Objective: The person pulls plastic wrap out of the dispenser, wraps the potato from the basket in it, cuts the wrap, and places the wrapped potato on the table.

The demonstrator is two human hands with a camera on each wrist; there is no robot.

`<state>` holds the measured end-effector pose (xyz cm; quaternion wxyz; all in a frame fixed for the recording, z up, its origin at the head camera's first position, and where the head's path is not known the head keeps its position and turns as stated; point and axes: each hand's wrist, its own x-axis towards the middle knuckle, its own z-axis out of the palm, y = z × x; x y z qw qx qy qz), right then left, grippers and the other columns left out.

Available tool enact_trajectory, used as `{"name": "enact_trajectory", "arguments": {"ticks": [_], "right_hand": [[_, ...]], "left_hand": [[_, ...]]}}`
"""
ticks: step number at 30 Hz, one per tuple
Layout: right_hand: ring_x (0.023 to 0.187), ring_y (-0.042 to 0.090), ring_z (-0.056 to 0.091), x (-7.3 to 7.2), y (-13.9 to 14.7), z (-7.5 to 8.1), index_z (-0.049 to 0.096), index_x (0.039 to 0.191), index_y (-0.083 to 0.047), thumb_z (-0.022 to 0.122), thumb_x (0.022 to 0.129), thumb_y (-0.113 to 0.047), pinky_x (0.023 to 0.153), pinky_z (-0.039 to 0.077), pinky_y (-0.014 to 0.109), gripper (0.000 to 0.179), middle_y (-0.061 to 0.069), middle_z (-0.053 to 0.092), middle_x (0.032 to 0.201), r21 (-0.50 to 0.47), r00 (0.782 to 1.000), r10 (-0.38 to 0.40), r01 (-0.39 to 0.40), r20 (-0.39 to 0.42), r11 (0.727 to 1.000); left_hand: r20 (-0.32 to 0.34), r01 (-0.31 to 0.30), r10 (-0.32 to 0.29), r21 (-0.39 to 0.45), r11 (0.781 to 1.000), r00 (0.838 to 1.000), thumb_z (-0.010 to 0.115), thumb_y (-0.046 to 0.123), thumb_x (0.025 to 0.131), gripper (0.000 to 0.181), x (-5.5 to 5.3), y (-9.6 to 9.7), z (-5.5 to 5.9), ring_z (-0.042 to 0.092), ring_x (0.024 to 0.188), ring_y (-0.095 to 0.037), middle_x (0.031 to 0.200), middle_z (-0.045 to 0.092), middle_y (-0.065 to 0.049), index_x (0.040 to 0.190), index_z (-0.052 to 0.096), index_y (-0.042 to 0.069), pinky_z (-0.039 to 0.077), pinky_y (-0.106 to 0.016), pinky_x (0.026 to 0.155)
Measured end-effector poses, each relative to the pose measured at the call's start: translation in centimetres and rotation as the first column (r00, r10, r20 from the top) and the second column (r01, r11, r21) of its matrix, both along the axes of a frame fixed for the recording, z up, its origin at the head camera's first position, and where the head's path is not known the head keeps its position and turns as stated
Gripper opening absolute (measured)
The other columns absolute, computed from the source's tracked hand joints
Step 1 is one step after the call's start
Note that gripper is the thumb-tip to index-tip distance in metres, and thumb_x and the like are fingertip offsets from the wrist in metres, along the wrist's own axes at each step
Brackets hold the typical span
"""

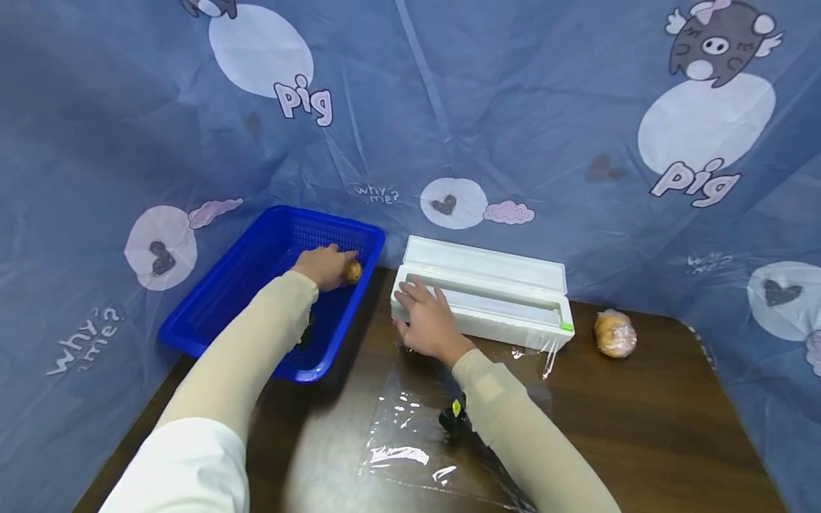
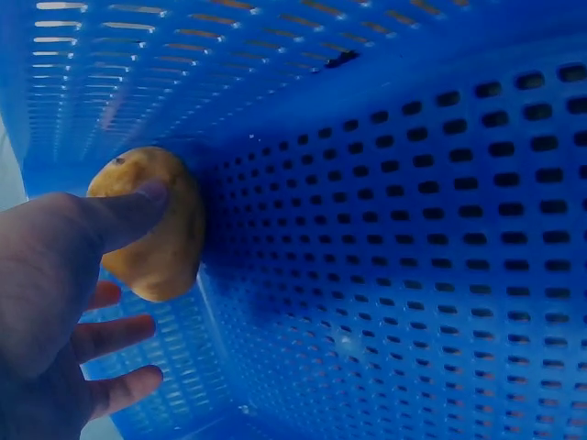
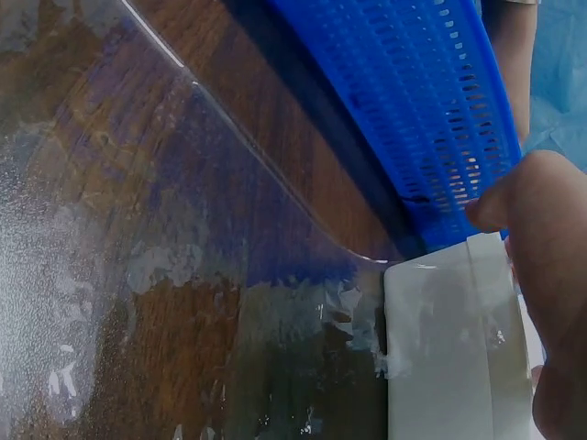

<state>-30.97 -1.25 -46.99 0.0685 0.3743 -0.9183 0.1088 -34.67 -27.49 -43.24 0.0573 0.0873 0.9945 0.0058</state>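
Note:
My left hand (image 1: 326, 267) reaches into the blue basket (image 1: 224, 271) and grips a potato (image 1: 353, 272) at its right wall. In the left wrist view the thumb lies across the yellow-brown potato (image 2: 170, 247). The other fingers show below it, partly hidden. My right hand (image 1: 428, 320) rests, fingers spread, on the left end of a long white cling film box (image 1: 484, 313) with its lid raised. Clear cling film (image 1: 398, 427) runs from the box over the table under my right forearm. In the right wrist view the thumb (image 3: 550, 238) is at the box's edge.
At the right of the box a potato wrapped in film (image 1: 616, 333) sits on the brown table (image 1: 654, 420). A dark object with a yellow mark (image 1: 452, 417) shows beside the right forearm. A blue printed curtain (image 1: 545, 107) hangs behind the table.

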Motion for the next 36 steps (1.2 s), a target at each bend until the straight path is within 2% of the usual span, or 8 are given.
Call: {"name": "enact_trajectory", "arguments": {"ticks": [3, 7, 10, 13, 18, 24, 30, 36], "right_hand": [[0.149, 0.031, 0.030, 0.5, -0.3, -0.2, 0.058, 0.142, -0.009, 0.065, 0.095, -0.033, 0.113, 0.026, 0.063, 0.053, 0.007, 0.046, 0.154, -0.008, 1.000, 0.008, -0.008, 0.014, 1.000], [0.148, 0.032, 0.031, 1.6, -0.4, -1.0, 0.059, 0.141, -0.008, 0.066, 0.095, -0.031, 0.113, 0.026, 0.064, 0.052, 0.007, 0.047, 0.153, -0.022, 0.999, 0.009, -0.008, 0.045, 1.000], [0.148, 0.032, 0.031, 2.5, -0.5, -1.6, 0.059, 0.141, -0.009, 0.065, 0.095, -0.032, 0.113, 0.026, 0.064, 0.052, 0.007, 0.047, 0.153, -0.019, 0.997, 0.006, -0.004, 0.074, 1.000], [0.148, 0.033, 0.029, 2.8, -0.6, -1.6, 0.058, 0.142, -0.009, 0.064, 0.095, -0.034, 0.113, 0.025, 0.065, 0.053, 0.006, 0.046, 0.154, -0.006, 0.994, 0.005, -0.005, 0.109, 1.000], [0.150, 0.034, 0.025, 2.6, -0.6, -1.0, 0.058, 0.143, -0.010, 0.064, 0.095, -0.036, 0.113, 0.024, 0.066, 0.055, 0.006, 0.044, 0.156, 0.012, 0.991, -0.032, 0.031, 0.129, 0.999], [0.150, 0.036, 0.025, 2.1, -0.6, -0.1, 0.061, 0.139, -0.011, 0.064, 0.094, -0.035, 0.112, 0.027, 0.064, 0.052, 0.008, 0.046, 0.154, -0.003, 0.996, -0.025, 0.025, 0.081, 1.000], [0.148, 0.038, 0.027, 1.7, -0.2, 1.6, 0.063, 0.137, -0.010, 0.065, 0.092, -0.030, 0.112, 0.027, 0.065, 0.049, 0.010, 0.049, 0.151, -0.093, 0.999, -0.004, 0.008, 0.037, 0.996], [0.149, 0.036, 0.027, 1.5, 0.4, 3.1, 0.062, 0.137, -0.010, 0.065, 0.091, -0.026, 0.113, 0.026, 0.063, 0.049, 0.010, 0.049, 0.151, -0.150, 1.000, -0.022, 0.024, 0.019, 0.988]], "left_hand": [[-0.016, -0.015, 0.015, 0.000, 1.000, 1.000, 0.073, 0.023, 0.091, 0.057, 0.7, -0.1, -0.3, 0.060, 0.113, -0.048, 0.130, 0.057, -0.027, 0.144, 0.054, 0.013, 0.051, -0.066, 0.083], [-0.036, -0.036, 0.035, -0.030, 0.999, 0.999, 0.069, 0.020, 0.092, 0.050, 1.9, 0.3, -1.9, 0.062, 0.108, -0.046, 0.125, 0.061, -0.026, 0.138, 0.055, 0.003, 0.052, -0.063, 0.083], [-0.024, -0.036, 0.035, -0.047, 0.998, 0.999, 0.066, 0.019, 0.095, 0.050, 2.7, 0.5, -3.0, 0.064, 0.106, -0.045, 0.123, 0.062, -0.025, 0.138, 0.052, 0.000, 0.053, -0.061, 0.083], [-0.016, -0.042, 0.041, -0.044, 0.998, 0.999, 0.063, 0.021, 0.097, 0.046, 3.3, 0.4, -3.1, 0.065, 0.103, -0.045, 0.119, 0.063, -0.026, 0.137, 0.052, 0.000, 0.054, -0.060, 0.081], [-0.032, -0.066, 0.065, -0.014, 0.998, 0.997, 0.055, 0.022, 0.100, 0.039, 3.6, 0.4, -2.3, 0.065, 0.104, -0.044, 0.116, 0.063, -0.026, 0.132, 0.052, -0.001, 0.053, -0.061, 0.081], [-0.043, -0.089, 0.089, -0.004, 0.996, 0.995, 0.053, 0.022, 0.103, 0.044, 3.5, -0.2, -1.2, 0.066, 0.099, -0.043, 0.115, 0.063, -0.025, 0.136, 0.047, -0.005, 0.054, -0.060, 0.079], [-0.129, -0.122, 0.131, 0.076, 0.990, 0.983, 0.057, 0.026, 0.102, 0.042, 3.9, -0.8, 1.7, 0.067, 0.094, -0.044, 0.107, 0.064, -0.023, 0.129, 0.048, -0.004, 0.053, -0.062, 0.075], [-0.188, -0.082, 0.115, 0.177, 0.981, 0.975, 0.055, 0.027, 0.103, 0.038, 5.2, 0.3, 4.7, 0.065, 0.095, -0.042, 0.106, 0.062, -0.018, 0.128, 0.047, 0.000, 0.051, -0.061, 0.075]]}}
